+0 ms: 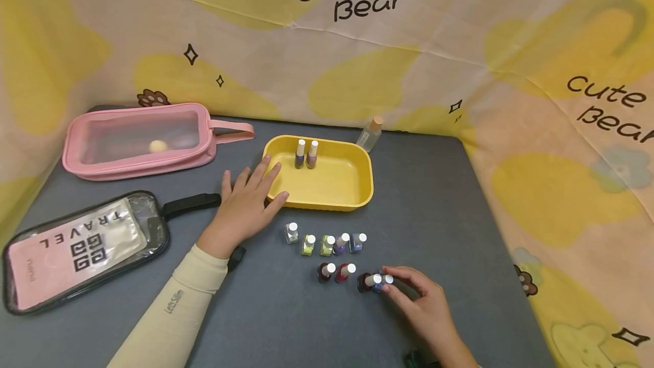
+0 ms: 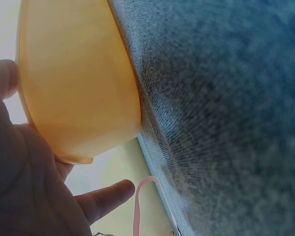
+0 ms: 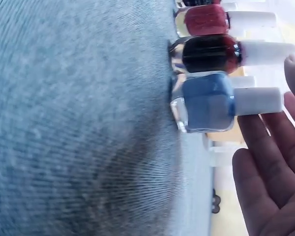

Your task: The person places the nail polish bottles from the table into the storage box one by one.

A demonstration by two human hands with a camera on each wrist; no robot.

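Pouch (image 1: pixel 138 141) in pink lies left of the left hand (image 1: pixel 244 206), whose fingers spread at the tray (image 1: pixel 337 189). A dark bottle (image 3: pixel 206 54) stands just left of the blue bottle (image 3: pixel 206 102), bracketed by the right hand (image 1: pixel 424 302); whether it pinches cannot be told.

The left forearm (image 1: pixel 186 300), in a pale sleeve (image 1: pixel 153 339), reaches from the near left toward the far middle, its left hand (image 1: pixel 246 202) palm down with fingers spread and thumb apart. At the near right, the bare-wristed right hand (image 1: pixel 421 302) points leftward, thumb and index finger bent toward each other, a narrow space between their tips.
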